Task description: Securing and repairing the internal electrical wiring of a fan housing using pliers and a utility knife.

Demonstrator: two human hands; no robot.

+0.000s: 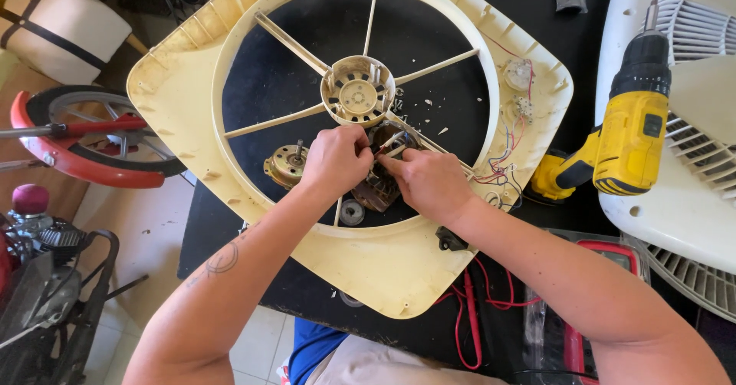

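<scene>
**Aged plastic, bare metal, matt black top**

The fan housing [184,93] is yellowed cream plastic, smooth with a dull sheen, its ribs moulded. Under the fingers [360,149] sits a motor stator [376,189] of dark metal with coppery windings; left of it a motor cap [285,162] of brassy, shiny metal. The tabletop [230,231] looks matt black. The drill [629,132], right, is glossy yellow-and-black plastic.

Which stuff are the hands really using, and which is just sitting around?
In use: left hand, right hand, motor windings, fan frame.
Lying about: motor end piece, yellow drill, red meter leads, red wheel.
</scene>
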